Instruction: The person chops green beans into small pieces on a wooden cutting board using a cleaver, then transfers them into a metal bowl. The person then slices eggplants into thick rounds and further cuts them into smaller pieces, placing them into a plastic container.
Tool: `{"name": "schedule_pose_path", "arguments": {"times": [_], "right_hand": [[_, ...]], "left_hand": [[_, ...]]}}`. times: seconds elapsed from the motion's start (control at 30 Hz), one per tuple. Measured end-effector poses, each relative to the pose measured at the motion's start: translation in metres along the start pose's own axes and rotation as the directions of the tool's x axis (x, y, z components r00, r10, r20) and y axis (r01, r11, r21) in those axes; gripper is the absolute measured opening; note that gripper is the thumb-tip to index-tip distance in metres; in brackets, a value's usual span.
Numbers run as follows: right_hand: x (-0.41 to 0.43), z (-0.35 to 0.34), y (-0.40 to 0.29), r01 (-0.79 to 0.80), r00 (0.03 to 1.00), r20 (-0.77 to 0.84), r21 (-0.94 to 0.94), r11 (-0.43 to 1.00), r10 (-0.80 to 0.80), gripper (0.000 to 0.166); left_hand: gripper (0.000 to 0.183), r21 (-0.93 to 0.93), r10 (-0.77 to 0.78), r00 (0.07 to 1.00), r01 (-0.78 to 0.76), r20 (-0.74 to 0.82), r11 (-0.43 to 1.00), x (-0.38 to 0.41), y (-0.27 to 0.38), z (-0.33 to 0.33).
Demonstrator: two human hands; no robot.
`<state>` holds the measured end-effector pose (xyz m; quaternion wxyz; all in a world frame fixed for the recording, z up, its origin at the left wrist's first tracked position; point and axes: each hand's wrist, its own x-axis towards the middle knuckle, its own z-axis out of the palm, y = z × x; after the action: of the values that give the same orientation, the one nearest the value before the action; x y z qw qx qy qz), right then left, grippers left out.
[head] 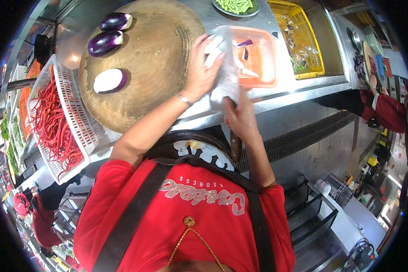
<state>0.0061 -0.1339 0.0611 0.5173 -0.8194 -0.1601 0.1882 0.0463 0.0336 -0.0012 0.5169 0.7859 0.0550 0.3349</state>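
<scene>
My left hand (204,68) holds pale cut eggplant pieces (213,51) against the broad side of a cleaver blade (226,74), beside the round wooden chopping board. My right hand (241,117) is closed around the cleaver's handle, below the blade. Just beyond the blade, an orange plastic basket (275,57) holds several eggplant pieces (245,53) with purple skin. On the round wooden chopping board (149,57) lie two trimmed purple eggplants (105,43) and a cut one (109,81) with its white face up. The blade is blurred and hides part of the basket.
A white basket of red chillies (56,125) stands left of the board. A metal plate of cut green beans (236,6) lies at the top. A yellow basket (318,51) sits in the sink at right. Co-workers (389,108) stand at far right and lower left.
</scene>
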Motion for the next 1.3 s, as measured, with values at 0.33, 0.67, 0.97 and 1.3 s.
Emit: {"name": "schedule_pose_path", "arguments": {"times": [0.33, 0.67, 0.97, 1.3], "right_hand": [[-0.045, -0.066, -0.006, -0.234, 0.901, -0.338, 0.15, 0.961, 0.272, 0.018], [-0.022, -0.004, -0.013, -0.192, 0.975, 0.105, -0.046, 0.98, 0.196, 0.022], [0.01, 0.022, -0.004, 0.155, 0.957, 0.284, -0.355, 0.922, -0.052, 0.025], [0.028, 0.026, -0.047, 0.227, 0.922, 0.386, -0.461, 0.858, -0.036, 0.028]], "left_hand": [[0.027, -0.426, -0.438, 0.766, 0.632, 0.471, 0.647, 0.055, -0.002, -0.011], [0.074, 0.52, -0.415, 0.771, 0.129, 0.483, 0.845, 0.082, -0.004, -0.307], [0.088, 0.746, -0.539, 0.709, 0.028, 0.454, 0.666, 0.027, -0.028, -0.316], [0.079, 0.531, -0.337, 0.592, -0.185, 0.732, 0.827, -0.013, 0.007, -0.231]]}}
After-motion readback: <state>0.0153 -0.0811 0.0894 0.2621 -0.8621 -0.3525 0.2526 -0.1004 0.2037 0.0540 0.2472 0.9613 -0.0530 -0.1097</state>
